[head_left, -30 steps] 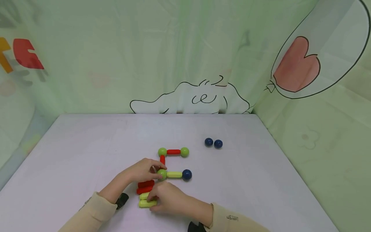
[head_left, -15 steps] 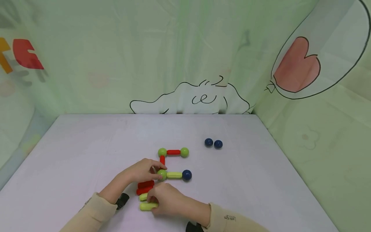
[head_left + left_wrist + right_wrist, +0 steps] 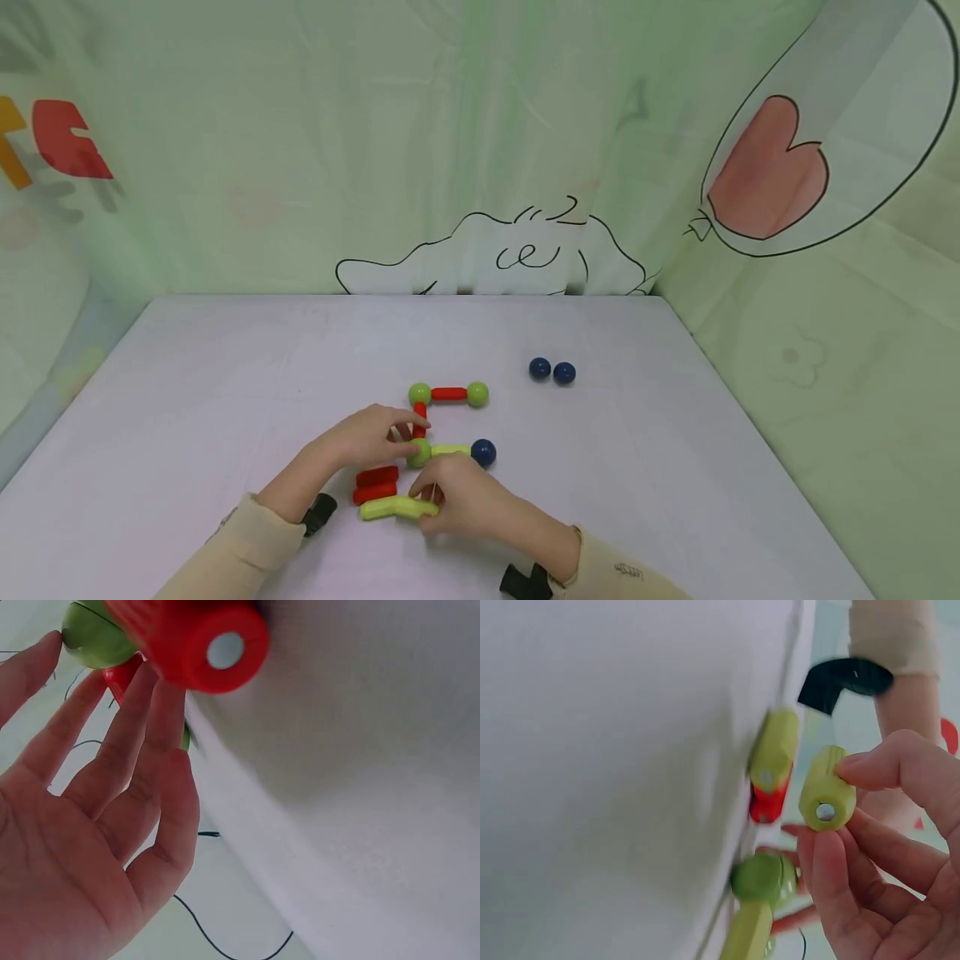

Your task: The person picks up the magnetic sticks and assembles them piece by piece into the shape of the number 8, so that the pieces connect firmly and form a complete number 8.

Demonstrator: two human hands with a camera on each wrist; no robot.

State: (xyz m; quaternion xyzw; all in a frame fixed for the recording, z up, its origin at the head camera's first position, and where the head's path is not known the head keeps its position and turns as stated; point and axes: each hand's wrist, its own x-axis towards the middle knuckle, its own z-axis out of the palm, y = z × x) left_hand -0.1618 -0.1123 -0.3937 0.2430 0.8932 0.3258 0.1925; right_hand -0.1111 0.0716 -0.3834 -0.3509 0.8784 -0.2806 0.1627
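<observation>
My right hand [image 3: 468,498] pinches a yellow-green magnetic rod [image 3: 829,787] between thumb and fingertips, raised off the table in the right wrist view. Its far end overlaps the other loose yellow-green rod [image 3: 377,509] in the head view. My left hand [image 3: 371,437] holds a green ball [image 3: 420,452] at the near left corner of a joined shape, thumb on the ball and fingers along its far side. From that ball a red rod [image 3: 420,421] runs back to another green ball [image 3: 420,394], and a yellow-green rod [image 3: 450,450] runs right to a blue ball [image 3: 483,452].
A red rod [image 3: 449,393] and a green ball [image 3: 477,394] form the shape's far arm. Two loose red rods [image 3: 376,485] lie below my left hand. Two dark blue balls [image 3: 552,371] sit farther back on the white table [image 3: 675,467].
My right hand has drawn one yellow-green rod away from the loose pair and moved it right and slightly back. The left hand stays at the green ball, its index finger shifting slightly.
</observation>
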